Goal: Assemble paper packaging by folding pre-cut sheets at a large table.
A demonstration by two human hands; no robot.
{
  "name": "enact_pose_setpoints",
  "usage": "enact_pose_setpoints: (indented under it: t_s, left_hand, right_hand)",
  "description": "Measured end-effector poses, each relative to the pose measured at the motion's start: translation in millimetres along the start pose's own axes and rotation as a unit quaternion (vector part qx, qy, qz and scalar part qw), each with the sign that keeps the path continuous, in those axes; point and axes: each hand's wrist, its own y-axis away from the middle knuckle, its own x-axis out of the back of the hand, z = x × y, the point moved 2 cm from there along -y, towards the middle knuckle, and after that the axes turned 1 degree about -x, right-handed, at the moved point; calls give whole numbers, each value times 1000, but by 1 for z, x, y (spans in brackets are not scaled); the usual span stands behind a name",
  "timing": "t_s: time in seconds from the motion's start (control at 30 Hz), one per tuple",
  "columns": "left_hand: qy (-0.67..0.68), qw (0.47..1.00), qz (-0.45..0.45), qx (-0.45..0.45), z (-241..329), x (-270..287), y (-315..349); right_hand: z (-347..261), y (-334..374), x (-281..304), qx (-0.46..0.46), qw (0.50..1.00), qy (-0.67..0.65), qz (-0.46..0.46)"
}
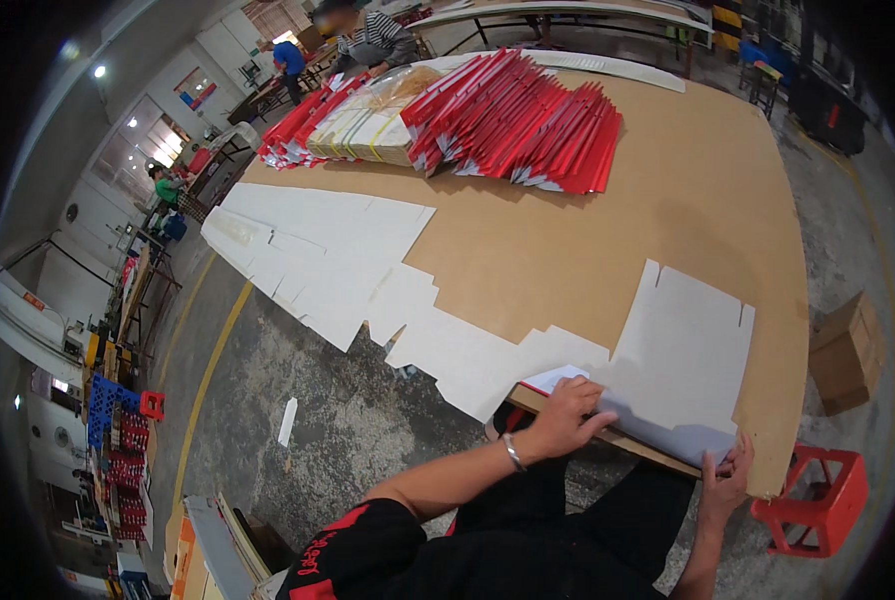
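Observation:
A white die-cut cardboard sheet (683, 345) lies at the table's near edge, with slits in its far side. Its near border bends up in a shaded fold, and a red edge shows at the left end. My left hand (568, 415) is closed at that left end, fingers curled over the sheet and thumb pointing right. At the near right corner, my right hand (728, 475) pinches the sheet's edge between thumb and fingers. Part of the fold is hidden behind my left hand.
More flat white cardboard (338, 240) spreads leftward along the brown table (708, 190). Red-and-white folded pieces (518, 125) and a strapped bundle (368, 125) stand at the far side. A red stool (818, 500) and cardboard box (848, 355) are on the right. A person in stripes (373, 45) is beyond.

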Motion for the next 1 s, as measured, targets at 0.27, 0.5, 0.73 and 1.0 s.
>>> enact_pose_setpoints:
  t_s: [0.27, 0.5, 0.73, 1.0]
  left_hand:
    - [-319, 945, -51, -43, 2, -37, -15]
    - [-183, 953, -202, -134, 48, -61, -13]
    - [-94, 963, -177, -179, 61, -80, 7]
    - [-204, 962, -143, -113, 41, -52, 3]
  right_hand:
    - [13, 26, 0, -94, 978, -98, 156]
    - [-30, 86, -60, -261, 837, -475, -79]
    - [-9, 80, -76, -350, 790, -499, -60]
    - [-2, 30, -41, 58, 993, 84, -56]
